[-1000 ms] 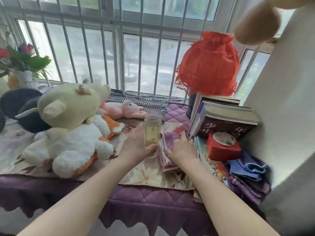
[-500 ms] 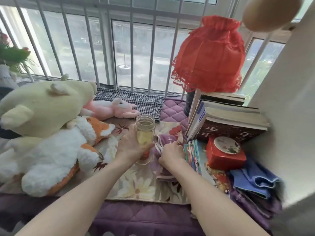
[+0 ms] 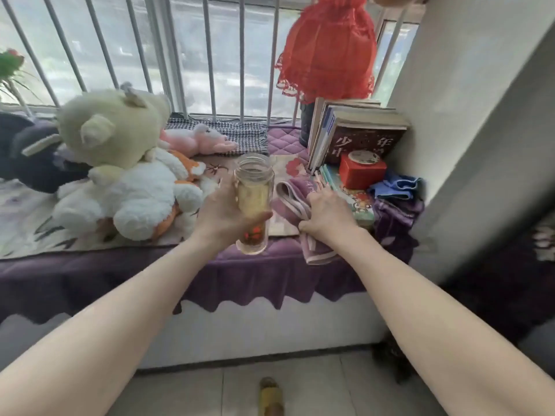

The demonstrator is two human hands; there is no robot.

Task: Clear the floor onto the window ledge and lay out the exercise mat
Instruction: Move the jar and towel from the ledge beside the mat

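Head view: our left hand [image 3: 223, 216] is gripping a lidless glass jar [image 3: 253, 202] above the window ledge [image 3: 90, 262] edge while our right-hand fingers [image 3: 318, 195] are clutching a purple towel [image 3: 295, 196]; tilting could be spilling liquid, and the overhanging towel risks sliding off.

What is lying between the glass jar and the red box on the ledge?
In the head view, the folded purple towel lies between the clear glass jar and the red square box, with the right hand resting on it.
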